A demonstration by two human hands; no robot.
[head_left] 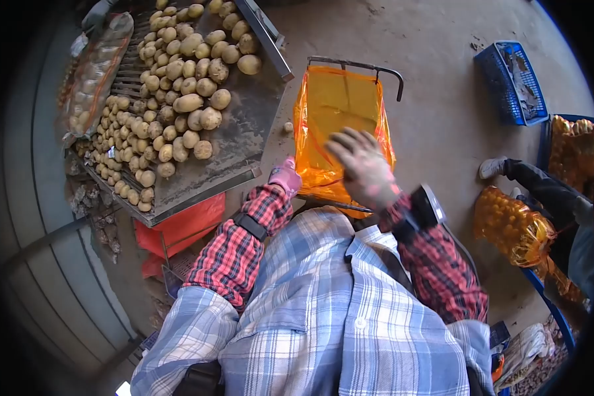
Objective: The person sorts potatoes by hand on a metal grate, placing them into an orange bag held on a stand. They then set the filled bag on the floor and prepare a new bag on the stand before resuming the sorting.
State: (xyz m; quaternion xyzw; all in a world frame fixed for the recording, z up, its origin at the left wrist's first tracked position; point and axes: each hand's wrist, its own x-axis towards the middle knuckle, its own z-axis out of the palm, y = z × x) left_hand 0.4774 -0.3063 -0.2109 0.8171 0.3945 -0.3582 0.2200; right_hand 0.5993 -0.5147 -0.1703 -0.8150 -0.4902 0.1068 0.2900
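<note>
An orange plastic bag [336,99] hangs with its mouth spread wide on a dark metal frame [350,64] in front of me. My left hand [286,177], in a pink glove, is closed on the bag's near left edge. Over the near right part of the bag is my right hand [365,168], in a dirty, pale glove, slightly blurred. Its fingers are stretched out and hold nothing. To the left, many potatoes [188,102] lie on a slatted metal sorting table [234,142], whose corner comes close to my left hand.
A filled net bag [99,72] lies along the table's far left side, near another gloved hand [99,13]. Blue crate [511,86] stands on the floor at right. A person's leg [544,185] is beside a full orange bag [515,221]. Red cloth [185,224] hangs under the table.
</note>
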